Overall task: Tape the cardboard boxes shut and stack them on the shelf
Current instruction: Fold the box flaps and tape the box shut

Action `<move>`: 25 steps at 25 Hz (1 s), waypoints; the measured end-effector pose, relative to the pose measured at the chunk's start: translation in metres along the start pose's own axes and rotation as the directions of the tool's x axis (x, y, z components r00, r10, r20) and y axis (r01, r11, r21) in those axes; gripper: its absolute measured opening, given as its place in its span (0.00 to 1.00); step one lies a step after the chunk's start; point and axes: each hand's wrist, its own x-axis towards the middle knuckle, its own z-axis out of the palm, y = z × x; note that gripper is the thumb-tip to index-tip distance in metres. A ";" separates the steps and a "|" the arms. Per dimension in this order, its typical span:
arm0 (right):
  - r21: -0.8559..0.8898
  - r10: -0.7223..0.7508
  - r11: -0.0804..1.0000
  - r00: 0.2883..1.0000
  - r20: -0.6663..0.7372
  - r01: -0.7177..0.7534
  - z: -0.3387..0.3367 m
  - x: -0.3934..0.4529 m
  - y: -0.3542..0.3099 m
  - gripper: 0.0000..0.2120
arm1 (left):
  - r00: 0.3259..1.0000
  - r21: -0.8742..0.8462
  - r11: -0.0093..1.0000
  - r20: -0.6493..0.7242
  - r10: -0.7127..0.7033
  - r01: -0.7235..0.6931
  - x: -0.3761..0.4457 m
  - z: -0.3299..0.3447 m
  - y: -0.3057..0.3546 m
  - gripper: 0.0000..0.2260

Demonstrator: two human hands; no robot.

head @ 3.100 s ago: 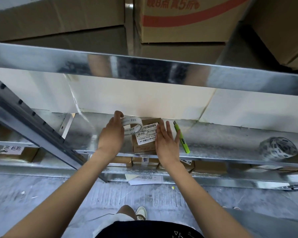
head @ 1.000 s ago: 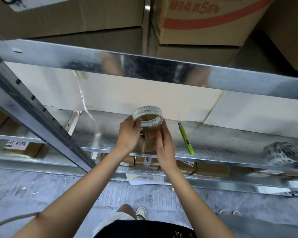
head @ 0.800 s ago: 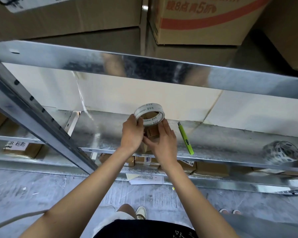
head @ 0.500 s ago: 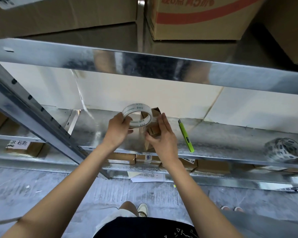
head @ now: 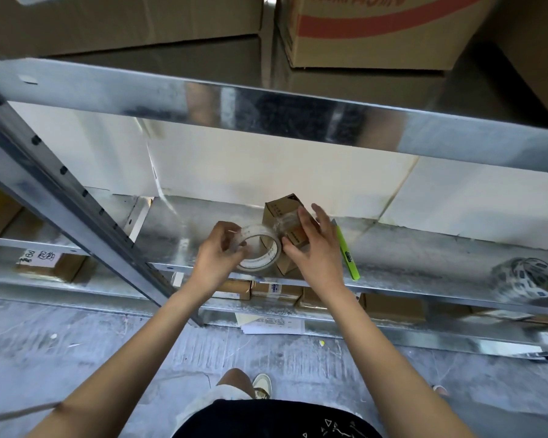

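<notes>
A small brown cardboard box (head: 280,213) stands tilted on the metal shelf (head: 408,257). My left hand (head: 217,259) grips a roll of clear tape (head: 260,251) just left of the box, low near the shelf's front edge. A clear strip runs from the roll up across the box. My right hand (head: 315,248) holds the box from its right side, thumb against the near face and fingers spread over the top.
A green utility knife (head: 347,252) lies just right of the box. Another tape roll (head: 525,278) sits at the shelf's far right. Small boxes (head: 277,290) line the lower shelf. Large cartons (head: 377,30) fill the shelf above. A slanted metal upright (head: 64,197) crosses at left.
My left hand has carried the tape roll down from above the box to its left side, drawing tape across it. My right hand has turned the box, which now stands tilted.
</notes>
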 end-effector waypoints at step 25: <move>-0.430 0.431 0.849 0.873 0.228 -0.307 -0.008 0.015 0.085 0.27 | 0.825 -0.098 0.992 0.565 -0.013 0.083 0.016 0.027 0.013 0.25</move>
